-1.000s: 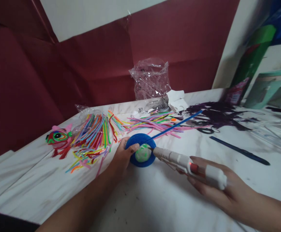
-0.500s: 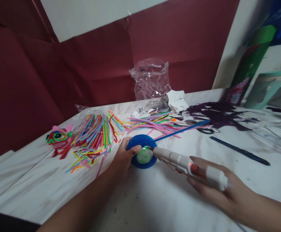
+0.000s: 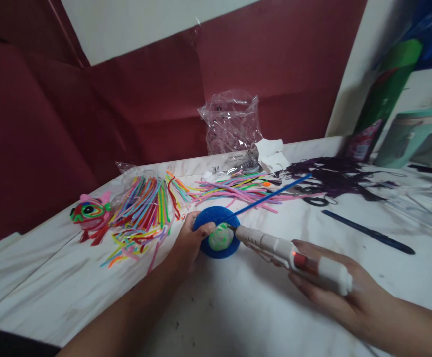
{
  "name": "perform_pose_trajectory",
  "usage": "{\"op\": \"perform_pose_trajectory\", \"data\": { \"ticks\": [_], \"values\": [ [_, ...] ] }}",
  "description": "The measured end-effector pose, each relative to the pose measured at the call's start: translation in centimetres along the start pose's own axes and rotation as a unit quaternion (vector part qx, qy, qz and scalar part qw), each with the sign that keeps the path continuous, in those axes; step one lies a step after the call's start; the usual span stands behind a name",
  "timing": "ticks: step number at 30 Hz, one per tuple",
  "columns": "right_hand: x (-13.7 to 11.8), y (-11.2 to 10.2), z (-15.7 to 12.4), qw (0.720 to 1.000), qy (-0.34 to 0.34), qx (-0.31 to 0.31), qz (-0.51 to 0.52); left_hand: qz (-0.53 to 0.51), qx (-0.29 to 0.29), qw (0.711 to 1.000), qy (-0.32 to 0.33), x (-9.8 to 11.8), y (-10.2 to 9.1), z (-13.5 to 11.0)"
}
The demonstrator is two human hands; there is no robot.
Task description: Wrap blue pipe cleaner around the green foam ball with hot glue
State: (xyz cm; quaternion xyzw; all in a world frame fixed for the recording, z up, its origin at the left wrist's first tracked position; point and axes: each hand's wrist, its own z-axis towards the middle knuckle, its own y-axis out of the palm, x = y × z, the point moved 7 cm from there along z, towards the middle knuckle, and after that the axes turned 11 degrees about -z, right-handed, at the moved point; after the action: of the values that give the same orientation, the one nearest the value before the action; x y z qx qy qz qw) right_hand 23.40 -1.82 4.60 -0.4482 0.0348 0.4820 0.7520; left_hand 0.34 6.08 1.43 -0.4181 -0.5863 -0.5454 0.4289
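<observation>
My left hand (image 3: 189,244) grips a blue coiled pipe-cleaner disc (image 3: 208,218) with a pale green ball (image 3: 220,237) at its middle; the thumb lies over the disc's edge. A loose blue pipe-cleaner tail (image 3: 271,195) runs from the disc up to the right. My right hand (image 3: 335,292) is closed around a white hot glue gun (image 3: 290,255) whose nozzle touches the ball's right side.
Piles of coloured pipe cleaners (image 3: 145,208) lie on the white table (image 3: 245,307), with a small pipe-cleaner fish figure (image 3: 89,212) at left. Behind are a clear plastic bag (image 3: 232,124), dark purple strands (image 3: 331,173), scissors (image 3: 312,196) and a dark pen (image 3: 368,232).
The blue tail swung slightly down and then back up. Disc, ball and glue gun stay almost where they were.
</observation>
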Motion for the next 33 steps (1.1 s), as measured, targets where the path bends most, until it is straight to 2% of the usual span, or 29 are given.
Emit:
{"op": "perform_pose_trajectory", "data": {
  "ticks": [3,12,16,20,23,27,33],
  "values": [
    [-0.4,-0.1,0.3,1.000,-0.014,0.004,-0.001,0.014,-0.012,1.000,0.009,0.3,0.4,-0.1],
    [1.1,0.7,-0.4,0.999,0.034,-0.042,0.000,-0.005,-0.005,1.000,-0.004,0.0,0.2,-0.2],
    [1.1,0.6,-0.3,0.999,0.038,-0.027,-0.004,-0.009,0.000,1.000,0.003,0.1,0.1,-0.2],
    [0.9,0.7,-0.2,0.999,0.037,-0.038,0.004,-0.015,0.005,1.000,0.010,0.2,0.0,-0.1],
    [0.2,0.3,-0.1,1.000,0.018,-0.021,-0.004,-0.016,0.010,1.000,0.003,0.2,-0.1,-0.1],
    [-0.5,-0.4,0.1,1.000,-0.001,0.014,-0.014,-0.004,-0.007,1.000,0.006,0.2,0.2,0.0],
    [-0.9,-0.5,0.4,1.000,-0.012,0.010,-0.012,0.007,-0.026,1.000,0.015,0.1,0.5,0.0]
  ]
}}
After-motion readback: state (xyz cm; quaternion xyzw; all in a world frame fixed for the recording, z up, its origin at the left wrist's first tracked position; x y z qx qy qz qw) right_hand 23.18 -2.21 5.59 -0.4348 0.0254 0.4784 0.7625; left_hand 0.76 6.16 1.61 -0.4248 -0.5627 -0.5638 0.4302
